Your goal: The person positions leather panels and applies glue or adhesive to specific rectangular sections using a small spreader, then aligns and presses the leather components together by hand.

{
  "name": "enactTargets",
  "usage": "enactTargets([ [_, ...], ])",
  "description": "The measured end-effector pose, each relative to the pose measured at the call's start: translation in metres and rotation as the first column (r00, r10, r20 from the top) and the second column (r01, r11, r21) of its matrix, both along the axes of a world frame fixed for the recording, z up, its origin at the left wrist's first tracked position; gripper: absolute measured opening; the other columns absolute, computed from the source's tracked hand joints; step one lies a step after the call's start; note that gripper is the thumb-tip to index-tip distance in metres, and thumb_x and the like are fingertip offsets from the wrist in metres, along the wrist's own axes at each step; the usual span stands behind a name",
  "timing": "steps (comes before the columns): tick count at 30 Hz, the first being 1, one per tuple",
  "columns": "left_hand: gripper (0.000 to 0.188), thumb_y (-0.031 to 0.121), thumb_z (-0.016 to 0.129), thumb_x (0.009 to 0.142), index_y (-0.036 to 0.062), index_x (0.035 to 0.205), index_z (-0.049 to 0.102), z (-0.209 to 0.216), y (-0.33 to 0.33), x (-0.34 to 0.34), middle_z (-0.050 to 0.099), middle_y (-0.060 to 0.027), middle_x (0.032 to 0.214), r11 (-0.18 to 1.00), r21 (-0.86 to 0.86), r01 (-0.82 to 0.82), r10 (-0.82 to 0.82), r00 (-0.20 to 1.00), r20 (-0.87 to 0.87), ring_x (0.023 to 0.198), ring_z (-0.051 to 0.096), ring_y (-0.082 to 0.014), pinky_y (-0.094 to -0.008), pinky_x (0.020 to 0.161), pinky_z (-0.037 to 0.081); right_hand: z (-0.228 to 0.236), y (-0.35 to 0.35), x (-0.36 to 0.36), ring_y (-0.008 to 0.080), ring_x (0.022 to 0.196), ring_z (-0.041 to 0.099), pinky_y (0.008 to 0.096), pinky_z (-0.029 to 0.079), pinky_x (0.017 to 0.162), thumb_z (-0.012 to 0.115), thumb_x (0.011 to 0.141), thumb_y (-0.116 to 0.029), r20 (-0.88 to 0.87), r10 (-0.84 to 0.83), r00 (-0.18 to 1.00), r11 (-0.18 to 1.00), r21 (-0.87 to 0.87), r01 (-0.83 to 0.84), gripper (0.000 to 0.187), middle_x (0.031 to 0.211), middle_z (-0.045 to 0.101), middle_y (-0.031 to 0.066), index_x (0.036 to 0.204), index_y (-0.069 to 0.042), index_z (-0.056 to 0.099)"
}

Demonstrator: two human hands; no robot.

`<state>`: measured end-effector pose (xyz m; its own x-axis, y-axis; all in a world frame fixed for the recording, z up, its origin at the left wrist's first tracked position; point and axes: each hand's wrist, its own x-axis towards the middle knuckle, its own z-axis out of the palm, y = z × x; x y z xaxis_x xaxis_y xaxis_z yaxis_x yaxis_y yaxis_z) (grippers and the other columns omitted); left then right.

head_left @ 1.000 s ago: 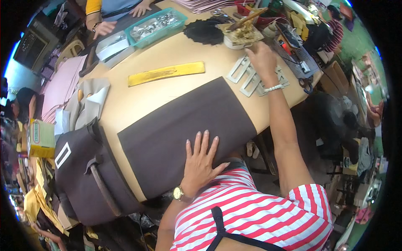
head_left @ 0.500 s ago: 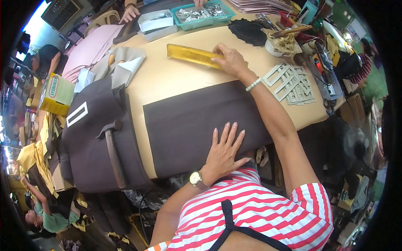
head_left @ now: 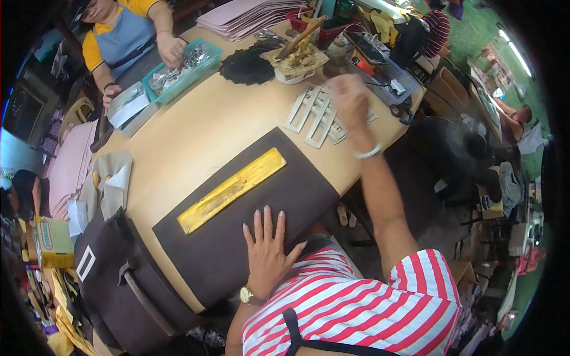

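Observation:
My left hand lies flat with spread fingers on the near edge of a dark brown sheet. A yellow bar-shaped strip, stained along its middle, rests on that sheet beyond my fingertips. My right hand, smeared by motion, is over the pale rectangular frames at the right of the table. Whether it holds anything cannot be made out. Just beyond it is a tub of brownish glue with a wooden-handled brush across the top.
At left, a hammer and a white frame lie on dark folded material. Across the table, a co-worker's hand reaches into a teal basket of metal pieces. A blue-grey basket stands at the right edge.
The yellow strip, earlier in my right hand above the table, now lies on the dark sheet, released. My right hand has moved right to the frames. The view has turned rightward.

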<state>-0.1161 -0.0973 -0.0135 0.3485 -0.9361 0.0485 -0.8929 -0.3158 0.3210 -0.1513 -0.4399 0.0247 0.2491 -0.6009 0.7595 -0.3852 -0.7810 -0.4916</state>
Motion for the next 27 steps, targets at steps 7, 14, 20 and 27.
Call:
enactTargets([
  [7, 0.077, 0.055, 0.056, 0.081, 0.0062, 0.137, 0.038, 0.003, 0.001, 0.000, 0.027, -0.0226, 0.145, 0.999, 0.051, 0.002, -0.002, 1.000, 0.005, 0.136, 0.021, -0.0394, -0.0593, 0.106, 0.013, 0.009, -0.154, -0.132, 0.0359, 0.087, 0.064, 0.0458, 0.050, 0.076, 0.055, 0.079, -0.008, -0.531, -0.510, 0.677, 0.810, -0.033, 0.585, 0.024, 0.095, 0.066, 0.0200, 0.100, -0.005, 0.065],
  [14, 0.078, 0.056, 0.056, 0.081, 0.0075, 0.138, 0.037, 0.001, 0.000, 0.001, 0.027, -0.0220, 0.145, 0.998, 0.069, -0.010, 0.009, 1.000, 0.006, 0.136, 0.021, -0.0388, -0.0588, 0.107, 0.013, -0.015, -0.216, -0.125, 0.0355, 0.096, 0.062, 0.0434, 0.050, 0.082, 0.064, 0.079, -0.015, -0.809, -0.246, 0.535, 0.848, 0.087, 0.522, 0.029, 0.101, 0.064, 0.0223, 0.105, -0.002, 0.064],
  [20, 0.079, 0.059, 0.055, 0.081, 0.0087, 0.139, 0.037, 0.002, 0.000, 0.000, 0.027, -0.0213, 0.146, 0.998, 0.059, -0.006, 0.006, 1.000, 0.004, 0.136, 0.021, -0.0384, -0.0582, 0.107, 0.013, -0.016, -0.229, -0.124, 0.0333, 0.098, 0.063, 0.0428, 0.050, 0.083, 0.072, 0.072, -0.024, -0.800, -0.260, 0.541, 0.780, 0.157, 0.606, 0.035, 0.101, 0.064, 0.0221, 0.099, -0.002, 0.067],
  [27, 0.079, 0.060, 0.054, 0.080, 0.0088, 0.139, 0.037, -0.001, 0.001, 0.000, 0.027, -0.0212, 0.146, 0.998, 0.067, -0.010, 0.009, 1.000, 0.013, 0.136, 0.021, -0.0382, -0.0580, 0.107, 0.013, -0.006, -0.229, -0.136, 0.0313, 0.086, 0.065, 0.0408, 0.050, 0.075, 0.070, 0.074, -0.023, -0.532, -0.337, 0.777, 0.824, 0.232, 0.517, 0.028, 0.097, 0.068, 0.0143, 0.097, -0.007, 0.069],
])
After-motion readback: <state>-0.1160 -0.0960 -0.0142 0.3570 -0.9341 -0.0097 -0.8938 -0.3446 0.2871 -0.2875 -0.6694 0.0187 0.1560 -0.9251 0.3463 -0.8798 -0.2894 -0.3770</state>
